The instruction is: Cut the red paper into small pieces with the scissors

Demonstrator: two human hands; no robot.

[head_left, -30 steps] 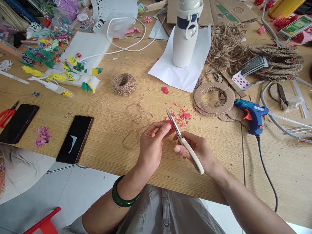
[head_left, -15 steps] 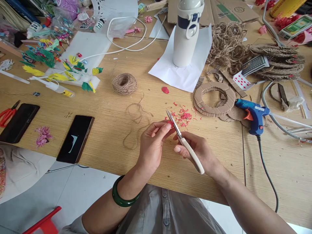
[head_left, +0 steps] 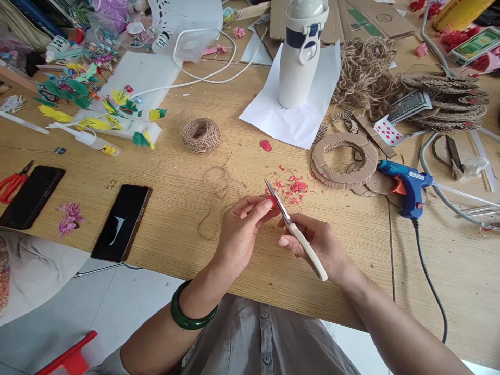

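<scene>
My left hand (head_left: 244, 226) pinches a small red piece (head_left: 272, 200), perhaps paper, between thumb and fingers. My right hand (head_left: 312, 242) is closed on a pair of scissors with white handles (head_left: 309, 252). The scissor blades (head_left: 277, 200) point up and left and lie against the red piece; the fingertips partly hide it. Just beyond the blades, thin red scraps (head_left: 296, 186) lie scattered on the wooden table (head_left: 164, 208). A few red cut pieces (head_left: 265, 145) rest together farther back.
Twine (head_left: 200, 135) sits in a ball at centre left. A white bottle (head_left: 299, 67) stands on paper. To the right are a cardboard ring (head_left: 344, 177) and a blue glue gun (head_left: 412, 187) with its cord. Phones (head_left: 122, 223) and red-handled pliers (head_left: 13, 186) lie left.
My left hand and forearm have shifted slightly left. The scissors have tilted a little, their tips moving slightly left and down. Both hands keep their hold.
</scene>
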